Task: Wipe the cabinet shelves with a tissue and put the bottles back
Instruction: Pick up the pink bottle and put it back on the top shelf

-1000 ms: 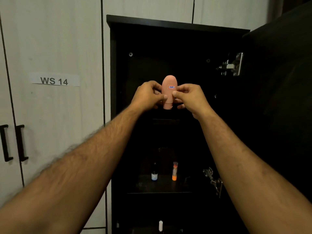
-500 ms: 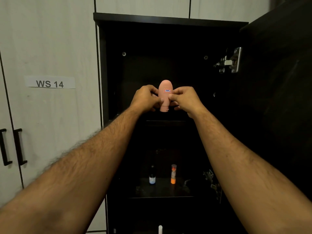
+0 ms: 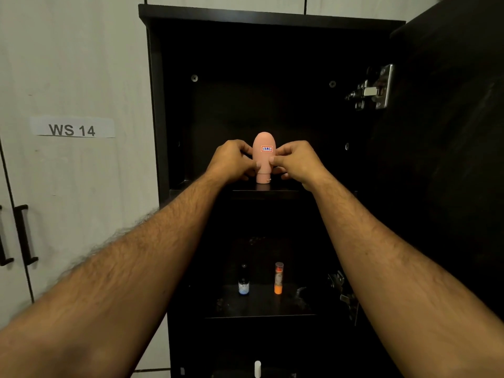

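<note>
Reaching both forearms into open dark cabinet (image 3: 155, 105). Pinching pink bottle (image 3: 263, 156) between left hand (image 3: 231, 162) and right hand (image 3: 298, 162), cap down, base touching upper shelf (image 3: 286, 192). Lower shelf (image 3: 261, 309): dark bottle (image 3: 243, 281) standing beside orange bottle (image 3: 278, 278), apart.

white door (image 3: 81, 64) with "ws 14" label (image 3: 72, 128), black handles (image 3: 26, 234).

The cabinet (image 3: 174, 105) is matt black inside and out, and against it the bottle (image 3: 264, 159) on its upper shelf shows pale pink, with a small white label (image 3: 266, 148) edged in red and lettered in blue. On the cabinet's lower shelf stand a dark bottle (image 3: 243, 279) with a blue-and-white label and an orange tube (image 3: 278, 278). Left of the cabinet, the pale grey-white doors (image 3: 68, 77) carry black handles (image 3: 26, 234) and a white strip (image 3: 72, 128) lettered "WS 14" in dark grey.
</note>
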`<state>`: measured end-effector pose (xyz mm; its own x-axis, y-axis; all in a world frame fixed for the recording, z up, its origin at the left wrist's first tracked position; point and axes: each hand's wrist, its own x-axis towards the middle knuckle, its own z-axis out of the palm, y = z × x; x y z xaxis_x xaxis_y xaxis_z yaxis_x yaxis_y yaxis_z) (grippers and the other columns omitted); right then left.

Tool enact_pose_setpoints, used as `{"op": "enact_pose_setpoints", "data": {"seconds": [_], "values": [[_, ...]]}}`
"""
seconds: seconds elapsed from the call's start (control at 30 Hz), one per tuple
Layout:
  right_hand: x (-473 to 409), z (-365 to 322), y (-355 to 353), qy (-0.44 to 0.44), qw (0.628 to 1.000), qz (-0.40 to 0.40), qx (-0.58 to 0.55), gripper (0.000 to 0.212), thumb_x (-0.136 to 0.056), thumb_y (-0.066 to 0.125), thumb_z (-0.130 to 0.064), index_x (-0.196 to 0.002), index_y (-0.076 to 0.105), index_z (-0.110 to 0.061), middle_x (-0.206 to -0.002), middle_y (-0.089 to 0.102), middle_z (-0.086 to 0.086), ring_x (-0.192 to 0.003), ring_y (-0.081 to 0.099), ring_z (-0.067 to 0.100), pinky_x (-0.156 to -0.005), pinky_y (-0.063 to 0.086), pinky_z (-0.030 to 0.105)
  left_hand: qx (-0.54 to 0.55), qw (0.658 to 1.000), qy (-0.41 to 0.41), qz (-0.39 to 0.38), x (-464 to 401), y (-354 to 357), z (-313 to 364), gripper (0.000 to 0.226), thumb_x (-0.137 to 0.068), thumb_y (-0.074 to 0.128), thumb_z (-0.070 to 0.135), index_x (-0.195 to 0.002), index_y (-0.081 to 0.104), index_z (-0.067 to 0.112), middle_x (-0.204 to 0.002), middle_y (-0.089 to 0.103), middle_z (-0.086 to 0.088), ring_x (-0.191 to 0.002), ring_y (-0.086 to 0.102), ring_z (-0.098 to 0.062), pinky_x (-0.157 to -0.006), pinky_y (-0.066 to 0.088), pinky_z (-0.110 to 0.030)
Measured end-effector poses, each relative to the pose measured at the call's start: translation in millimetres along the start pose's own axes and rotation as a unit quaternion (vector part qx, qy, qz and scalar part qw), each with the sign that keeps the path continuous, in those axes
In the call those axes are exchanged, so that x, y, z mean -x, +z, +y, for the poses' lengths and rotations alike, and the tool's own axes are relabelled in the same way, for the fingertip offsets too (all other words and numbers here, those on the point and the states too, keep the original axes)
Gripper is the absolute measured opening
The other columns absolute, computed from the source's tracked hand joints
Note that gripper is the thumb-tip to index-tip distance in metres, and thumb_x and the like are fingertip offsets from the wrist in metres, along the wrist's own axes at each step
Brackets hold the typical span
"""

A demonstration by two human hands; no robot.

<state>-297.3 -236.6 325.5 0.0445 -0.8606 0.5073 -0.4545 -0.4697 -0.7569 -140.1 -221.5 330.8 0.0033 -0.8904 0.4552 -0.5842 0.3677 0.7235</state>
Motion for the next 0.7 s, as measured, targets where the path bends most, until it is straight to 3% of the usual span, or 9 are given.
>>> {"op": "enact_pose_setpoints", "data": {"seconds": [0.17, 0.47, 0.53, 0.6, 0.7], "values": [[-0.4, 0.4, -1.4, 0.005, 1.0, -0.001, 0.007, 0.006, -0.088, 0.07, -0.018, -0.087, 0.065, -0.022, -0.09, 0.067, -0.004, -0.079, 0.069, 0.009, -0.067, 0.057, 0.026, -0.04, 0.999, 0.005, 0.03, 2.3, -0.3, 1.3, 0.033, -0.084, 0.073, 0.019, -0.115, 0.059, 0.017, -0.092, 0.07, -0.001, -0.08, 0.07, -0.011, -0.075, 0.059, -0.031], [6.6, -6.9, -4.2, -0.002, 0.999, 0.036, 0.022, 0.014, -0.087, 0.072, -0.019, -0.08, 0.06, -0.024, -0.089, 0.064, -0.005, -0.082, 0.068, 0.011, -0.066, 0.055, 0.025, -0.057, 0.996, 0.005, 0.07, 14.5, -10.6, 2.7, 0.045, -0.085, 0.073, 0.024, -0.126, 0.056, 0.016, -0.1, 0.067, 0.0, -0.084, 0.068, -0.01, -0.079, 0.059, -0.032], [8.5, -7.3, -3.1, -0.015, 0.997, 0.061, 0.041, 0.008, -0.087, 0.072, -0.022, -0.087, 0.064, -0.022, -0.084, 0.061, -0.009, -0.082, 0.066, 0.009, -0.069, 0.055, 0.026, -0.088, 0.992, 0.017, 0.089, 17.8, -9.7, 1.2, 0.046, -0.085, 0.072, 0.029, -0.127, 0.057, 0.017, -0.108, 0.067, 0.001, -0.091, 0.067, -0.011, -0.085, 0.057, -0.034], [10.5, -6.7, -3.9, -0.034, 0.993, 0.09, 0.071, 0.016, -0.086, 0.072, -0.027, -0.099, 0.068, -0.019, -0.086, 0.061, -0.01, -0.085, 0.065, 0.009, -0.076, 0.056, 0.029, -0.117, 0.986, 0.03, 0.119, 23.0, -8.7, 0.6, 0.046, -0.087, 0.069, 0.036, -0.128, 0.057, 0.019, -0.118, 0.064, 0.001, -0.101, 0.063, -0.012, -0.09, 0.052, -0.029], [17.7, -6.8, -11.2, -0.066, 0.983, 0.134, 0.104, 0.023, -0.085, 0.072, -0.032, -0.104, 0.07, -0.018, -0.094, 0.066, -0.006, -0.09, 0.064, 0.009, -0.083, 0.054, 0.029, -0.125, 0.975, 0.063, 0.174, 35.7, -9.2, 0.5, 0.044, -0.09, 0.065, 0.041, -0.127, 0.058, 0.02, -0.122, 0.063, 0.002, -0.103, 0.057, -0.006, -0.083, 0.042, -0.019]]}}
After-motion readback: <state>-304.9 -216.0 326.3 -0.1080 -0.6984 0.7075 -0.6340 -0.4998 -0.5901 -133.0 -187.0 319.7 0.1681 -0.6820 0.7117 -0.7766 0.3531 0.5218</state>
